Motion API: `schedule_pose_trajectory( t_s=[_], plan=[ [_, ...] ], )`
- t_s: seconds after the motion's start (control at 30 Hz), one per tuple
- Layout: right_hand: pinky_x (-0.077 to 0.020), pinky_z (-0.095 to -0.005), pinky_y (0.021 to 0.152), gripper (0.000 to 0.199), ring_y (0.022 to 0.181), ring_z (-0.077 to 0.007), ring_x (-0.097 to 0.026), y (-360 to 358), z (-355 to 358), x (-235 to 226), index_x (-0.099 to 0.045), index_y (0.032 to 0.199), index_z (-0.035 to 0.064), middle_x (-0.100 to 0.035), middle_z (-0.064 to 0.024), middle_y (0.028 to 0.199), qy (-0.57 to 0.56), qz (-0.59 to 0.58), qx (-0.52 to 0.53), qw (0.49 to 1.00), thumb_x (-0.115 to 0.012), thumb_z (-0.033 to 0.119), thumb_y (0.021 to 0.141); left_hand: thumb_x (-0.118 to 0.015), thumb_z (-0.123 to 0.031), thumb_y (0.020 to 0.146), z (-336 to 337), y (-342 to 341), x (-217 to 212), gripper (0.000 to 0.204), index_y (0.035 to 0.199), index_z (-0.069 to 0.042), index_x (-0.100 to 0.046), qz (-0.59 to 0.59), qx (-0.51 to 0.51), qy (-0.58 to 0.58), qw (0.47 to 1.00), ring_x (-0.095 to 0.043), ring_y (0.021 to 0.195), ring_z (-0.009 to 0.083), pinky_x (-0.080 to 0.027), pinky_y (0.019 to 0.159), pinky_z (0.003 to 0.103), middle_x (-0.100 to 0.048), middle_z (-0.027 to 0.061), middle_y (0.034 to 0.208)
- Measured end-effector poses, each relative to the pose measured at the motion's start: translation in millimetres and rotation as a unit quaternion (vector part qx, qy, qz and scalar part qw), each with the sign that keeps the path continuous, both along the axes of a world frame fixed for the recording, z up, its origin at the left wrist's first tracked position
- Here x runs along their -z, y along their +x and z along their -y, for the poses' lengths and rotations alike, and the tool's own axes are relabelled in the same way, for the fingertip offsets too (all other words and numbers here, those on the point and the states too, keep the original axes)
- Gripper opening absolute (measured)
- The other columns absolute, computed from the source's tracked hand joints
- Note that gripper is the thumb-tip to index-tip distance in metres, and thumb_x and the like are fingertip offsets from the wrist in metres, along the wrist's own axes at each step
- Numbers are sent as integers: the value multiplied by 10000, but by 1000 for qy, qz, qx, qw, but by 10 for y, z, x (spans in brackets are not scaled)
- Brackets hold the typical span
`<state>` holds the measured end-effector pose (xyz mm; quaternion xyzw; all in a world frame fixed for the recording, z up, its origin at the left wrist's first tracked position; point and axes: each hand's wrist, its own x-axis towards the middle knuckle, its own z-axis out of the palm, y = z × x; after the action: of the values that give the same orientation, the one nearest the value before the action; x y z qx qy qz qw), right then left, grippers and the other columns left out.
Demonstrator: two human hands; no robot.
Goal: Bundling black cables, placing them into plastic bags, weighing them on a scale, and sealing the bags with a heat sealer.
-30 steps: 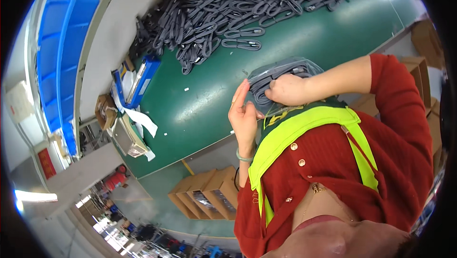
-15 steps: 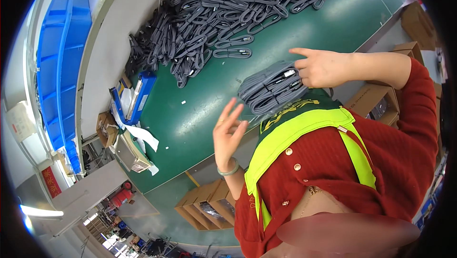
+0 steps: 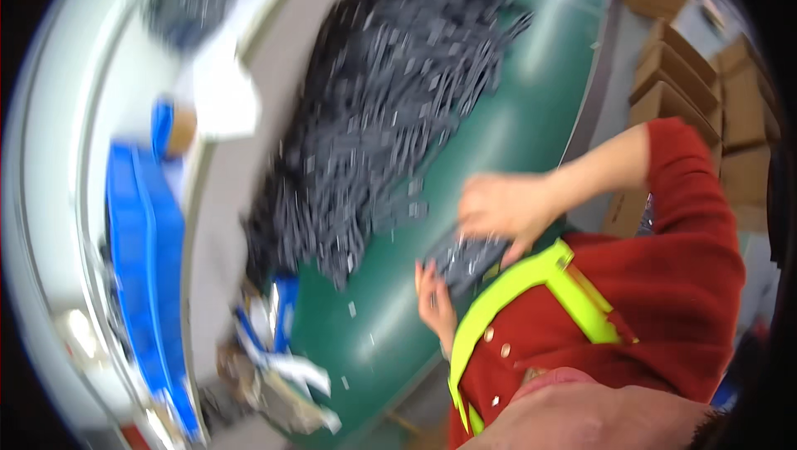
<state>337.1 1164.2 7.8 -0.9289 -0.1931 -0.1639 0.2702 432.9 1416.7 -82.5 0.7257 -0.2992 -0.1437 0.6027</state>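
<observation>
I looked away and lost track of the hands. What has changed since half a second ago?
The right hand has moved farther over the bagged cables, its index finger no longer sticking out on its own. The left hand has closed in on their left end; blur hides how either hand grips. The camera view has turned as well. The loose cable pile still lies on the green table.

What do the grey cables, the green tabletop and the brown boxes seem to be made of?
Grey cables: perhaps rubber or woven sleeving, matt with little shine; blur hides the texture.
Green tabletop: likely laminate or plastic, semi-glossy, since light streaks it.
Brown boxes: probably cardboard, matt, by their plain, thin walls.
</observation>
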Motion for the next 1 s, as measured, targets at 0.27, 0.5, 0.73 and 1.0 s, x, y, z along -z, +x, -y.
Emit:
schedule_pose_trajectory(
  t_s=[0.27, 0.5, 0.73, 1.0],
  plan=[
    [-417, -369, 672, 261, 807, -283, -497, 398, -789, 669, -472, 880, 68, -477, -114, 892, -74, 18, 83, 994, -545, 277, 742, -432, -224, 908, 169, -151, 314, 259, 726, -44, -470, 62, -225, -84, 969, -545, 659, 182, -315, 1004, 395, -558, 85, 649],
    [-446, -373, 587, 349, 740, -270, -520, 571, -692, 901, -478, 836, 65, -500, -112, 855, -118, 45, -57, 990, -599, 386, 773, -398, -204, 925, 56, 142, 599, 208, 768, -70, -366, -76, -165, -221, 958, -369, 413, 134, -443, 779, 297, -368, 46, 481],
    [-449, -389, 553, 230, 631, -289, -541, 701, -642, 1047, -478, 750, 51, -546, -126, 772, -76, 31, -190, 978, -511, 254, 853, -513, -164, 857, 225, -65, -73, 169, 969, -40, -490, -35, -91, -127, 987, -549, 642, 201, -367, 910, 325, -539, 113, 600],
    [-443, -393, 551, 222, 632, -283, -554, 672, -715, 929, -499, 744, 66, -566, -105, 733, 6, 81, -204, 976, -468, 246, 872, -549, -167, 803, -403, 606, 1266, 244, 1008, -64, -632, 300, 201, 100, 927, -541, 1058, 223, -192, 1044, 357, -657, 119, 899]
  ],
)
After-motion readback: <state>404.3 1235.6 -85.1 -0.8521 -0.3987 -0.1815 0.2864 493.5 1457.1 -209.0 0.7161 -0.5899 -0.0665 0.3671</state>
